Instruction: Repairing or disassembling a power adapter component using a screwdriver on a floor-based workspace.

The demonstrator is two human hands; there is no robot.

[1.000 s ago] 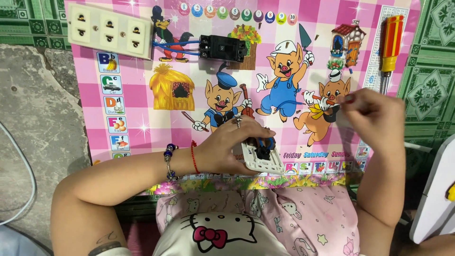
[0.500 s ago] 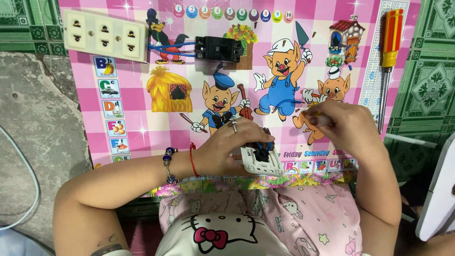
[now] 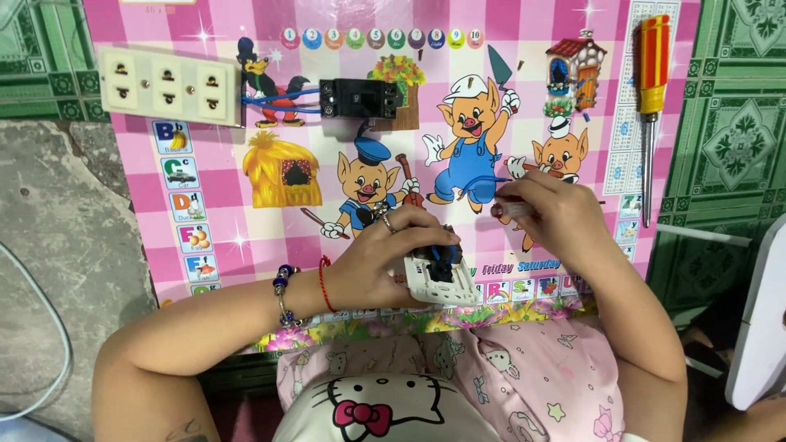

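While the left hand [image 3: 385,262] keeps its fingers curled around the white switch plate [image 3: 442,278] at the near edge of the pink cartoon mat [image 3: 246,213], the right hand [image 3: 557,221] has come down from its raised position a second ago and now sits low, just right of the plate. Its fingers are pinched shut on a small clear-handled tool [image 3: 512,209], tip pointing left toward the plate's dark insert; the exact kind of tool cannot be told. Blue wire [image 3: 483,180] runs under that hand. Judgement: the tool is being brought to the plate's terminals. Untouched on the far side: black breaker [image 3: 360,98], cream triple socket [image 3: 168,86], red-and-yellow screwdriver [image 3: 651,98] far right.
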